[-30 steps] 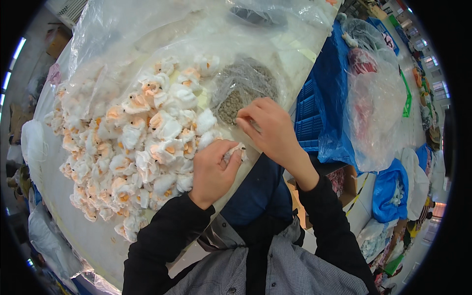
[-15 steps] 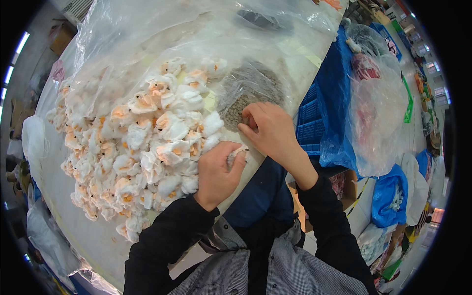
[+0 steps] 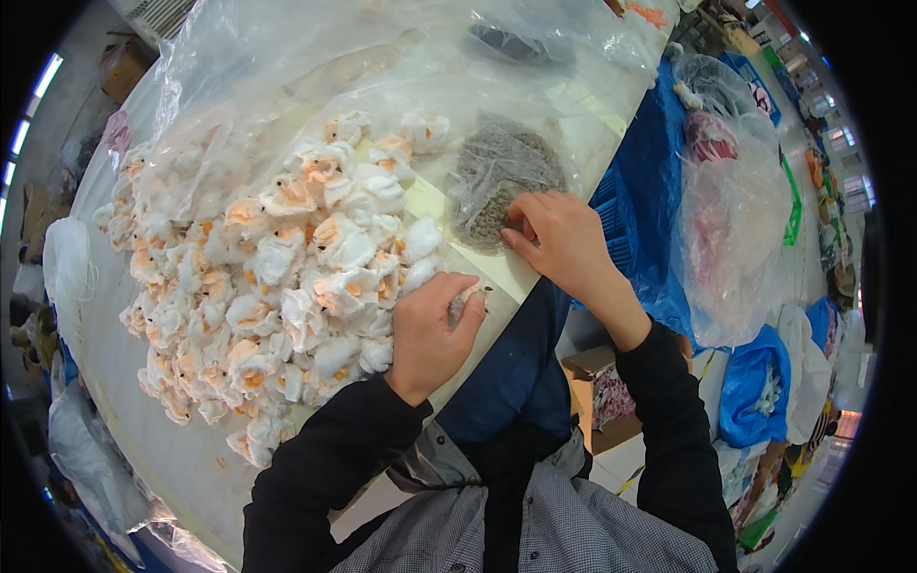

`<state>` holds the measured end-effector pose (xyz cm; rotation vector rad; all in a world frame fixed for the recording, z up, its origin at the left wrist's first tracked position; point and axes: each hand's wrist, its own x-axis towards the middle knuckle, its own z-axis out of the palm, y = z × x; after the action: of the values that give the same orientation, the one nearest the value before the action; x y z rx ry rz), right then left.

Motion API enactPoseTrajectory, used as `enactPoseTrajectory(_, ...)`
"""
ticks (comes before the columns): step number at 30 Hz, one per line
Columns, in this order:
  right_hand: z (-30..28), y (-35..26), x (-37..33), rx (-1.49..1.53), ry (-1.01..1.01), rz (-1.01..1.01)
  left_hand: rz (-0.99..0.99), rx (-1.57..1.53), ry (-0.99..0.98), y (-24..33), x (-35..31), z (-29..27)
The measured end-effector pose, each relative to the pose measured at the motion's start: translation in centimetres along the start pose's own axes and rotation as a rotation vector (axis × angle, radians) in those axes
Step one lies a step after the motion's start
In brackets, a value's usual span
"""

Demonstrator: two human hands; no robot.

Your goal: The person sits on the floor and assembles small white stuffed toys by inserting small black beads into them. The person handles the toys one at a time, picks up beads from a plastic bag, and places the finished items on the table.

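A big heap of white and peach plush pieces (image 3: 334, 244), with fluffy stuffing and small dark beads, covers the table to the left. Beside its right edge, my left hand (image 3: 425, 334) is closed around one small white plush piece (image 3: 467, 300); its tip shows between thumb and forefinger. My right hand (image 3: 568, 246) rests at the near side of a clear plastic bag (image 3: 506, 153) of grey-brown pellets (image 3: 489, 215). Its fingers are curled together at the pellets, and whatever they pinch is too small to make out.
Clear plastic sheeting (image 3: 315, 57) drapes over the far part of the table and the heap. A yellowish sheet (image 3: 497, 270) lies under the pellets. Right of the table edge stand a blue crate (image 3: 611, 224), a large clear bag (image 3: 731, 220) and a cardboard box (image 3: 611, 435).
My right hand has shifted slightly right, staying at the pellets. The whole table view has drifted a little rightward. My left hand keeps its hold on the plush piece.
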<state>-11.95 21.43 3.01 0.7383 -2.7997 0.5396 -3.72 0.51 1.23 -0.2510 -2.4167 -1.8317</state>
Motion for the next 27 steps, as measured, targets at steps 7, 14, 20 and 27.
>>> enactPoseTrajectory(7, -1.1, 1.1, 0.4, -0.093, -0.003, -0.237, 0.02, -0.032, 0.008, -0.3, 0.0, 0.3)
enactPoseTrajectory(14, 0.0, 1.1, 0.2, -0.081, 0.005, -0.268, -0.033, 0.01, -0.032, 0.2, -0.1, 0.1)
enactPoseTrajectory(20, 0.5, 1.3, 0.0, -0.071, 0.057, -0.261, -0.037, 0.037, -0.046, 0.2, 0.0, 0.0)
enactPoseTrajectory(27, -1.0, -0.9, -1.1, 0.228, 0.208, -0.197, -0.001, -0.007, -0.008, -0.3, -0.2, 0.4)
